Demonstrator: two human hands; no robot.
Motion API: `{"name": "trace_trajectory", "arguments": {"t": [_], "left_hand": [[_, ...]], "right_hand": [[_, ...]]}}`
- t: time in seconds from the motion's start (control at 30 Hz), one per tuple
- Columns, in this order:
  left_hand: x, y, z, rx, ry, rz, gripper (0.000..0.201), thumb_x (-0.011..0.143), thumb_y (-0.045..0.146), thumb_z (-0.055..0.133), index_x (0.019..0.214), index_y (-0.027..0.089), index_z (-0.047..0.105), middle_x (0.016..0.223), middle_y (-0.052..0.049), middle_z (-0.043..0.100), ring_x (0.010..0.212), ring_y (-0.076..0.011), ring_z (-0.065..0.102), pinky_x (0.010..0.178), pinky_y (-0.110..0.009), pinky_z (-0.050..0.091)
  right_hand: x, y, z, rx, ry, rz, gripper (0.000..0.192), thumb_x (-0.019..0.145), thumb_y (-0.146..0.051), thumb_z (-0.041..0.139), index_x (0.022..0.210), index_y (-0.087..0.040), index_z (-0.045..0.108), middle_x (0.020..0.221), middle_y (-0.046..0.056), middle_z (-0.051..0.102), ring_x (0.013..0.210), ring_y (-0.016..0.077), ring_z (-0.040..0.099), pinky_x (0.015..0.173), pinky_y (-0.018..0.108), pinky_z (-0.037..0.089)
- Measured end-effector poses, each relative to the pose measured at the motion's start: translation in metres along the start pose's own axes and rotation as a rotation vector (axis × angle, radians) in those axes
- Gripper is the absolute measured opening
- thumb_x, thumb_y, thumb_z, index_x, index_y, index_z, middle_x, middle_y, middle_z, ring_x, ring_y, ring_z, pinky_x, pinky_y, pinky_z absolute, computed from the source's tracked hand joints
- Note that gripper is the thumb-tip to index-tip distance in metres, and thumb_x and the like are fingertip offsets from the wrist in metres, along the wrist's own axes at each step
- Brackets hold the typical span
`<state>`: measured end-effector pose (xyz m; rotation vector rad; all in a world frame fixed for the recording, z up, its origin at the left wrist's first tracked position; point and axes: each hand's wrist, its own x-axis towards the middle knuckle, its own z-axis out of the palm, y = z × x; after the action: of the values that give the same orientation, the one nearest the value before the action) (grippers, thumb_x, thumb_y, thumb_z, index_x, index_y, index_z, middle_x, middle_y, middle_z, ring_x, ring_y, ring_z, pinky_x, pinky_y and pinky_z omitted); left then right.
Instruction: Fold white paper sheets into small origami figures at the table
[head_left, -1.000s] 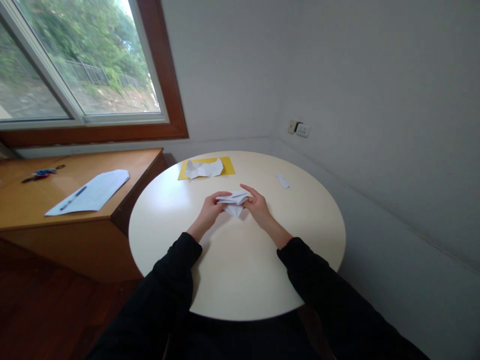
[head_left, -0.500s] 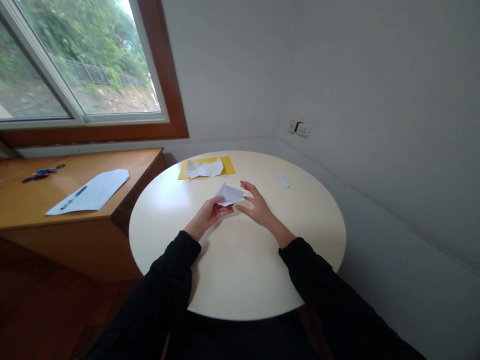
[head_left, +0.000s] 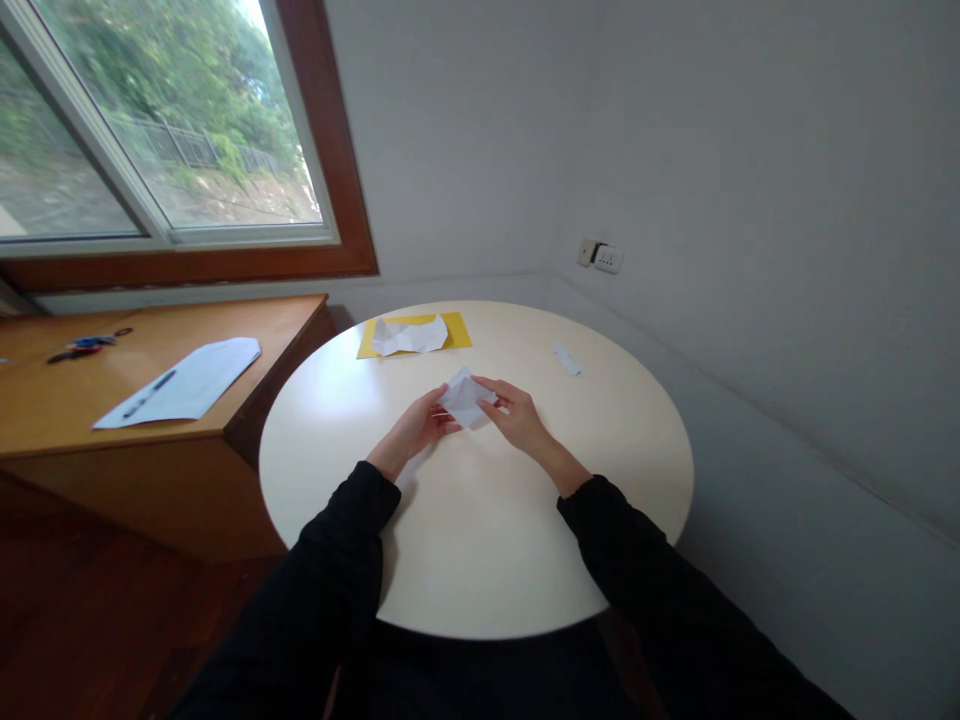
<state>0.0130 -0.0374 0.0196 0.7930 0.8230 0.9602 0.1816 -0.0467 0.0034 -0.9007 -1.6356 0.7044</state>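
Note:
A small folded sheet of white paper (head_left: 463, 398), creased and roughly diamond-shaped, is held just above the round table (head_left: 480, 540). My left hand (head_left: 417, 422) grips its left edge, with the thumb on the near face and the other fingers partly behind it. On the opposite side, my right hand (head_left: 517, 414) pinches the right corner between thumb and fingers. The fingertips behind the paper are partly hidden.
Creased white paper (head_left: 411, 336) lies on a yellow sheet (head_left: 459, 328) at the table's back left. A small white strip (head_left: 567, 359) rests at the back right. Left, a wooden desk (head_left: 180, 460) bears white sheets (head_left: 202, 385), a pen (head_left: 149, 393) and scissors (head_left: 88, 345).
My right hand has closed from an open pose onto the paper's right corner. The paper has turned from a peaked triangle shape to a flatter diamond facing me.

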Motion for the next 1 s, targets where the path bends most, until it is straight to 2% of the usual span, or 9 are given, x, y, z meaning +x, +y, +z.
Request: {"name": "trace_trajectory", "arguments": {"t": [0.07,0.17,0.33,0.43,0.53,0.63,0.8,1.0], "left_hand": [[0.000,0.000,0.000,0.025,-0.014,0.061,0.025,0.073,0.037,0.058,0.081,0.013,0.058,0.075,-0.006,0.061,0.067,-0.0140,0.059,0.068,-0.028,0.048],[-0.001,0.002,-0.002,0.108,-0.055,0.204,0.030,0.073,0.040,0.059,0.085,0.013,0.057,0.080,-0.006,0.061,0.070,-0.0138,0.059,0.071,-0.030,0.048],[-0.005,0.005,-0.007,0.433,-0.062,0.384,0.050,0.068,0.039,0.064,0.113,0.020,0.048,0.078,-0.002,0.060,0.070,-0.0148,0.060,0.070,-0.034,0.050],[-0.005,0.005,-0.009,0.553,-0.098,0.458,0.050,0.065,0.035,0.067,0.110,0.017,0.054,0.080,-0.005,0.062,0.072,-0.0169,0.061,0.069,-0.034,0.051],[-0.003,0.005,-0.010,0.579,-0.106,0.480,0.034,0.065,0.034,0.067,0.091,0.012,0.064,0.083,-0.008,0.065,0.071,-0.0175,0.060,0.066,-0.032,0.050],[-0.001,0.004,-0.011,0.540,-0.072,0.469,0.028,0.064,0.033,0.068,0.083,0.012,0.067,0.081,-0.008,0.066,0.069,-0.0172,0.059,0.066,-0.031,0.050],[0.002,0.002,-0.015,0.431,-0.069,0.429,0.029,0.063,0.034,0.069,0.082,0.012,0.066,0.079,-0.007,0.066,0.071,-0.0168,0.061,0.071,-0.034,0.051],[0.003,0.002,-0.015,0.347,-0.083,0.386,0.035,0.064,0.034,0.069,0.090,0.010,0.066,0.085,-0.009,0.067,0.073,-0.0174,0.062,0.077,-0.038,0.051]], "right_hand": [[0.000,0.002,0.002,0.068,0.014,0.033,0.040,0.074,-0.030,0.059,0.112,-0.019,0.059,0.111,0.010,0.061,0.089,0.0187,0.057,0.075,0.032,0.050],[0.001,0.003,0.003,0.172,0.044,0.087,0.043,0.070,-0.032,0.062,0.110,-0.017,0.060,0.114,0.011,0.059,0.089,0.0186,0.059,0.077,0.032,0.050],[0.004,0.006,0.003,0.185,0.092,0.150,0.041,0.064,-0.033,0.066,0.102,-0.017,0.062,0.100,0.009,0.063,0.083,0.0177,0.059,0.069,0.029,0.051],[0.005,0.011,0.002,0.219,0.109,0.178,0.038,0.060,-0.032,0.068,0.094,-0.016,0.062,0.092,0.007,0.063,0.080,0.0167,0.059,0.067,0.028,0.050],[0.006,0.009,0.000,0.231,0.060,0.232,0.032,0.059,-0.032,0.069,0.085,-0.015,0.061,0.084,0.005,0.063,0.066,0.0125,0.057,0.058,0.025,0.048],[0.004,0.004,-0.003,0.222,-0.040,0.282,0.030,0.062,-0.035,0.068,0.081,-0.013,0.062,0.077,0.003,0.063,0.058,0.0096,0.053,0.051,0.023,0.044],[0.003,-0.001,-0.005,0.287,-0.102,0.366,0.036,0.062,-0.038,0.068,0.085,-0.012,0.064,0.074,0.005,0.065,0.057,0.0115,0.057,0.049,0.022,0.045],[0.005,0.003,-0.005,0.408,-0.053,0.424,0.037,0.058,-0.040,0.072,0.083,-0.014,0.066,0.071,0.004,0.066,0.056,0.0127,0.059,0.052,0.026,0.050]]}}
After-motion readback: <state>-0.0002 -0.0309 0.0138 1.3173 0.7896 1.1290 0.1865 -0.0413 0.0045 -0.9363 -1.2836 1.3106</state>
